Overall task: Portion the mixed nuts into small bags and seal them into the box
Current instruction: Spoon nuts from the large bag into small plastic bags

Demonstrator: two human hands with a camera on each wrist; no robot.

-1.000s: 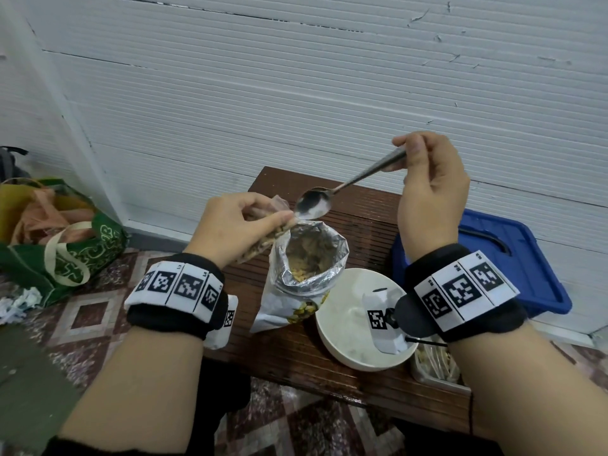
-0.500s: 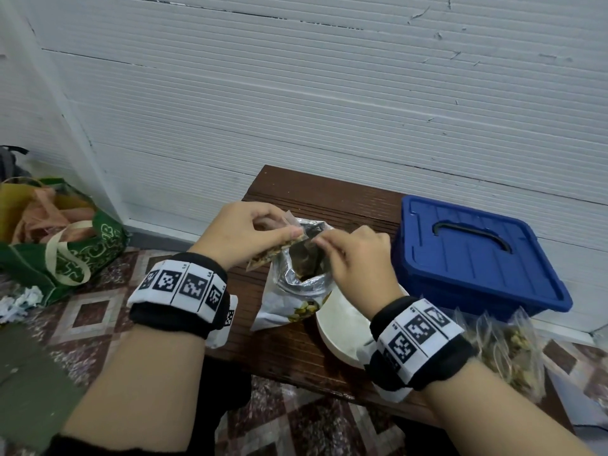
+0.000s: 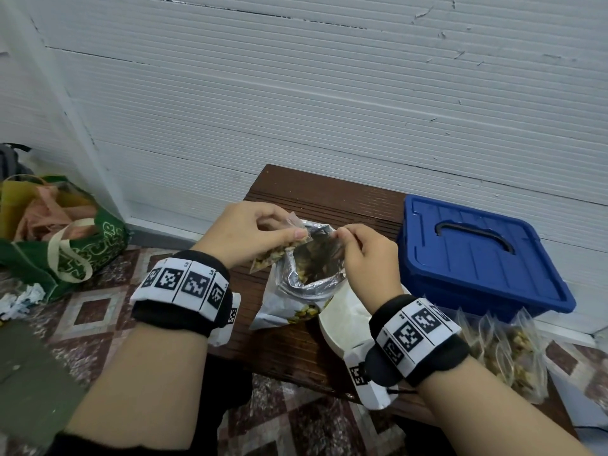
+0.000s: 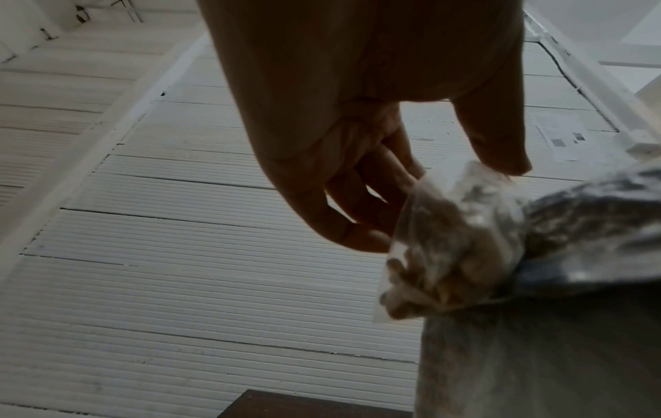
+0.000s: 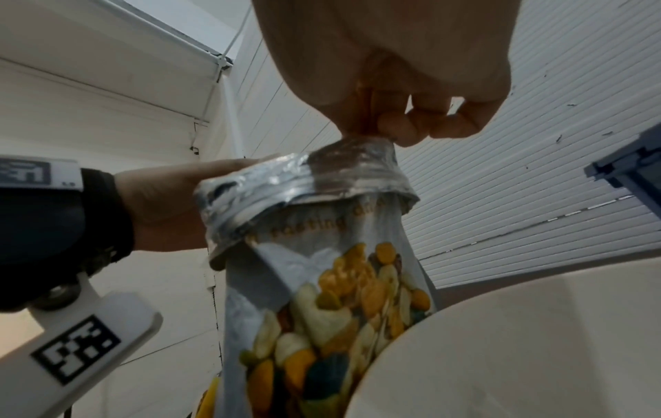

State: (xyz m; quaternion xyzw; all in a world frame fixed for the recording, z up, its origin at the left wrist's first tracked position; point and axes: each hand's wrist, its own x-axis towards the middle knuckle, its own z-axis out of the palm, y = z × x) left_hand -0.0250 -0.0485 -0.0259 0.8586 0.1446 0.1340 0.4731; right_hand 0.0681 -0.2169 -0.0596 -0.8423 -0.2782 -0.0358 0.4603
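The left hand pinches the top of a small clear plastic bag partly filled with mixed nuts between thumb and curled fingers, holding it tilted just above the left rim of the big foil nut pouch. In the left wrist view the thumb presses on the small bag's upper edge and the fingers curl behind it. The right hand has its fingertips pinched together at the far right rim of the pouch; the right wrist view shows them closed on the rolled-down silver edge, though whether they also catch the small bag's corner cannot be told.

The pouch stands upright and open on the dark brown wooden counter, its printed front showing nuts. A white round bowl sits just beside it on the near right, partly hidden by the right wrist. To the right, a blue plastic box with a closed lid and dark handle rests on the counter, and a cluster of filled clear bags lies near its front edge. On the patterned floor tiles at far left stands a green tote bag.
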